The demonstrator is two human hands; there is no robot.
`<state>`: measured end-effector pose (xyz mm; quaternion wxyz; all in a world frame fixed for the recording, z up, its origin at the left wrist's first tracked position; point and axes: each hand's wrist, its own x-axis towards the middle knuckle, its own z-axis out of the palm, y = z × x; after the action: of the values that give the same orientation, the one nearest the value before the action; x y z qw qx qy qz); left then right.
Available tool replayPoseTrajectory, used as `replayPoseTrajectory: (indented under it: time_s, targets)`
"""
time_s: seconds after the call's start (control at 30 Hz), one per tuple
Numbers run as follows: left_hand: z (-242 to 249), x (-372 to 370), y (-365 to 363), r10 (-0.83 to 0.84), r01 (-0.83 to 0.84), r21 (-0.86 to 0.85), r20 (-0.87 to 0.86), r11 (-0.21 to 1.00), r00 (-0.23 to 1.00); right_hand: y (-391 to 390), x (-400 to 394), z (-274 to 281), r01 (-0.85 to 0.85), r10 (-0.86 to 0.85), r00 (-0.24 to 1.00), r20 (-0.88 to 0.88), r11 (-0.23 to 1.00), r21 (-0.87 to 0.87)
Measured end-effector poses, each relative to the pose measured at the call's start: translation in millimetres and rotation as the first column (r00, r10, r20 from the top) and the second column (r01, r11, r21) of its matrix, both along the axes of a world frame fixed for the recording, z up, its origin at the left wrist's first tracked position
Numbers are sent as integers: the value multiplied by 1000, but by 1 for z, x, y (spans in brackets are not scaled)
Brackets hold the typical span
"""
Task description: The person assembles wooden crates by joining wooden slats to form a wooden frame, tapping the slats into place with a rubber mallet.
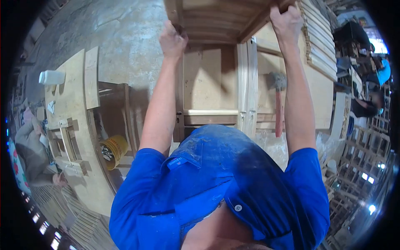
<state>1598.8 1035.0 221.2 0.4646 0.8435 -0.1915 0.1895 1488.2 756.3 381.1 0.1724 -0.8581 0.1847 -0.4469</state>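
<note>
My left hand (173, 39) is closed round the near left corner of a brown wooden frame with a recessed panel (216, 21). On the frame's right edge, my right hand (286, 21) is closed too, its fingertips partly hidden. Both arms stretch forward, and the frame's far end is cut off by the view's top. Below it stands a pale wooden carcass (243, 83) with upright posts and a light panel (204, 79) inside. A hammer (278, 108) with a reddish handle lies on the board to the right, near my right forearm.
To the left is a wooden workbench (73, 100) with a white bottle (52, 77) and a small slatted wooden piece (68, 141). A yellow bucket (118, 148) sits beside it. Stacked slats (318, 33) lie at right. People and wooden frames stand farther off.
</note>
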Motion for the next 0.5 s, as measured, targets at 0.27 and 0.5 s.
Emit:
replayPoseTrajectory:
  time_s: [0.27,0.5]
  targets:
    - [1,-1,1,125,-122,88,-20,989,992,99,-22,130,-133,179,915,-363,980,146]
    - [8,-1,0,106,-103,71,-33,992,994,209,73,230,-641,655,736,-171,755,137]
